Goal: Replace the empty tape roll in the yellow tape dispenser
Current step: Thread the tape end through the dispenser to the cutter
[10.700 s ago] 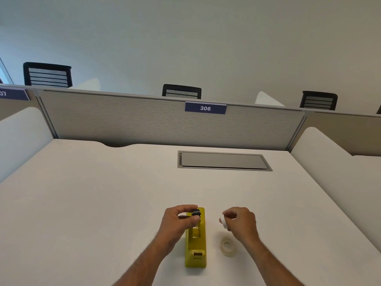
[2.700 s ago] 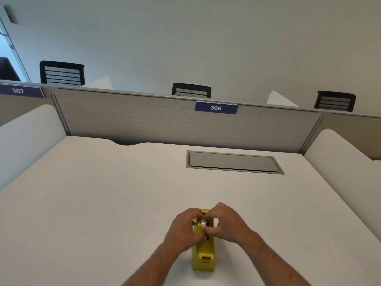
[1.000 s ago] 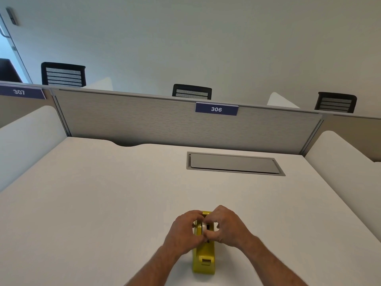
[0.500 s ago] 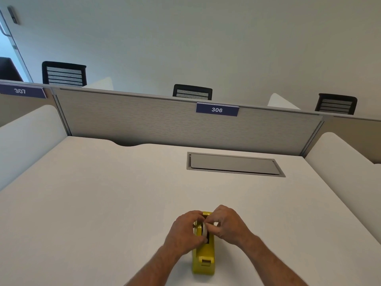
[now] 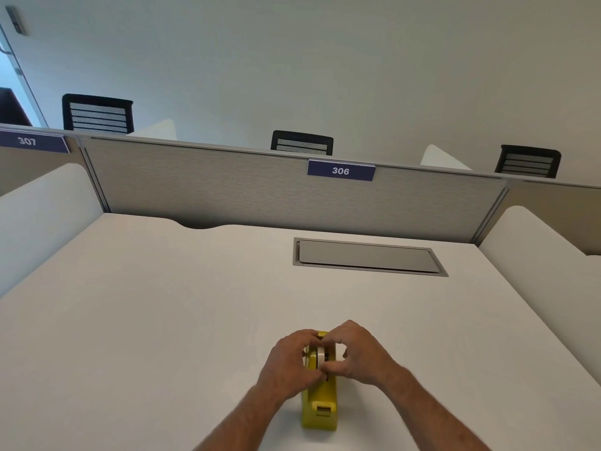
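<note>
The head view looks down on a wide white desk (image 5: 162, 320) closed in by a grey partition (image 5: 260, 196) at the back and white side panels. A grey cable hatch (image 5: 367, 257) is set flush into the desk near the back right. Blue plates on the partition read 306 (image 5: 340, 170) and 307 (image 5: 27, 141). Behind it, three black chair backs (image 5: 302, 143) show against a plain pale wall.

The dispenser (image 5: 320, 408) stands near the desk's front edge, its cutter end toward the person. Its far half is mostly covered by both hands. The left hand (image 5: 289, 362) wraps its left side; the right hand (image 5: 361, 353) curls over the top, thumb and fingers pinching a tape roll (image 5: 321, 354) that sits upright in the dispenser. Whether the roll is fully seated is hidden. Both forearms are cut off at the bottom edge.
</note>
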Motion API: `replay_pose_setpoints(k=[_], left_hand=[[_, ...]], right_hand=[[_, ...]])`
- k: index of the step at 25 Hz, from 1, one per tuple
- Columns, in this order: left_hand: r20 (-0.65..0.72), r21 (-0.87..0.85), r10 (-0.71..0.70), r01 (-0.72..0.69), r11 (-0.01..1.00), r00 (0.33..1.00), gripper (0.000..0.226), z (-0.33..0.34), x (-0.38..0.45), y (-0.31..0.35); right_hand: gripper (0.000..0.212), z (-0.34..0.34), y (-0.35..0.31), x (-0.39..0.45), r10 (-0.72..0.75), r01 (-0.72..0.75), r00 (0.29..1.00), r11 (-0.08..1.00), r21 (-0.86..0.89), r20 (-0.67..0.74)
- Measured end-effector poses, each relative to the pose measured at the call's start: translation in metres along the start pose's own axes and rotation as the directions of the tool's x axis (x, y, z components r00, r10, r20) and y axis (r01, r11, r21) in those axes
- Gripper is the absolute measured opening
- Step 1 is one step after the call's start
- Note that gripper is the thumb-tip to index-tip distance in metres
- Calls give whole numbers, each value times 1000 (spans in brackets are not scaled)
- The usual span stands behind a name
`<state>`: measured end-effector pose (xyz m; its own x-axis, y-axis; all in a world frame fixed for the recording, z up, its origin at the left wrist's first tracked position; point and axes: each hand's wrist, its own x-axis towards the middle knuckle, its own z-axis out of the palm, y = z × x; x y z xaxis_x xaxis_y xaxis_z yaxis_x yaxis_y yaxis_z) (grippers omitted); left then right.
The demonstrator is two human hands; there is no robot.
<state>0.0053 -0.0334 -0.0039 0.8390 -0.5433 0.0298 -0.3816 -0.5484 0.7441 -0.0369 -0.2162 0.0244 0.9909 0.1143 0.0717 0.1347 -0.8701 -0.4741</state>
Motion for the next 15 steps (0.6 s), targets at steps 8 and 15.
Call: replay_pose_setpoints(k=[8, 15], left_hand=[[-6, 9, -19, 19, 1000, 1000, 51, -2, -1, 5], [-2, 9, -35, 35, 999, 999, 53, -2, -1, 6]], right_hand=[[33, 4, 0, -3, -67, 66, 997, 997, -28, -28], [16, 2, -2, 1, -54, 54, 998, 998, 11, -42]])
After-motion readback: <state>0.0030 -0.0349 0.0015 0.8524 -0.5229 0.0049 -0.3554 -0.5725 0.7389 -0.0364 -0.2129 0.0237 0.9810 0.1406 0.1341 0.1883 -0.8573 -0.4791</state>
